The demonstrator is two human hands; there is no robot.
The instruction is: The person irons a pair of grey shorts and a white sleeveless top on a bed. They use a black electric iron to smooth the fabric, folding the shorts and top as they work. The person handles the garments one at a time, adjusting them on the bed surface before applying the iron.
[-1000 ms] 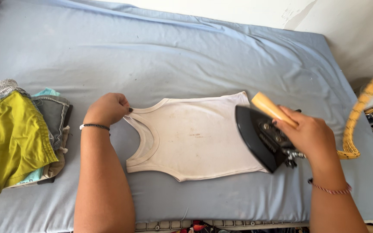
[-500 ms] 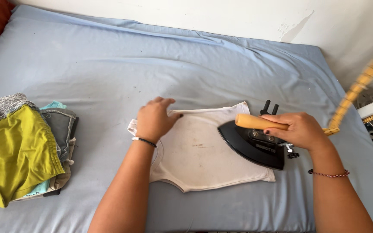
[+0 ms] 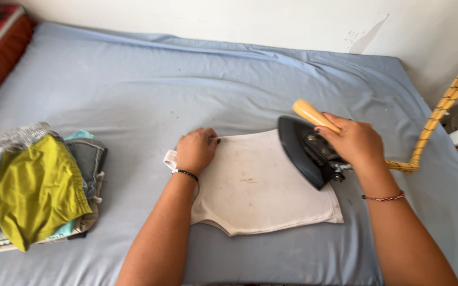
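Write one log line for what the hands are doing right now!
left hand: pressing white top | right hand: gripping iron, tilted over top | clothes pile: left on blue sheet

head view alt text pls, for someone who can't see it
A person's right hand tilts a black iron by its wooden handle over a white tank top, which the left hand pins to a blue sheet. A pile of folded clothes sits at the left.
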